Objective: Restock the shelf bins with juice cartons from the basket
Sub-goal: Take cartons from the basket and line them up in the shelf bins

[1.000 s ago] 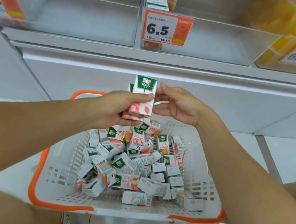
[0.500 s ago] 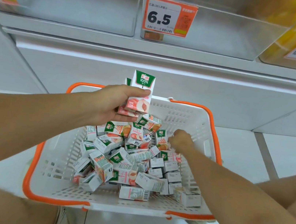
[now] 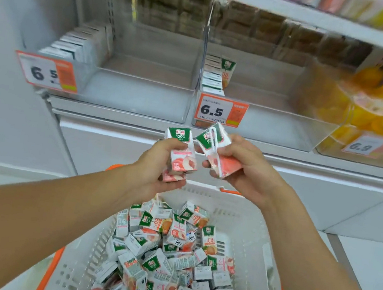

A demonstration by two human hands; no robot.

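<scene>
My left hand grips a small stack of juice cartons upright; my right hand, at 3 o'clock beside it, clasps a tilted carton. Both hover over the basket of loose cartons, the shelf bins at 12 o'clock.

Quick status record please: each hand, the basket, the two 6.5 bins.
left hand: grips upright pink cartons
right hand: grips tilted pink carton
basket: many loose cartons piled inside
left bin: one row at its left wall
middle bin: one row at its left wall
</scene>
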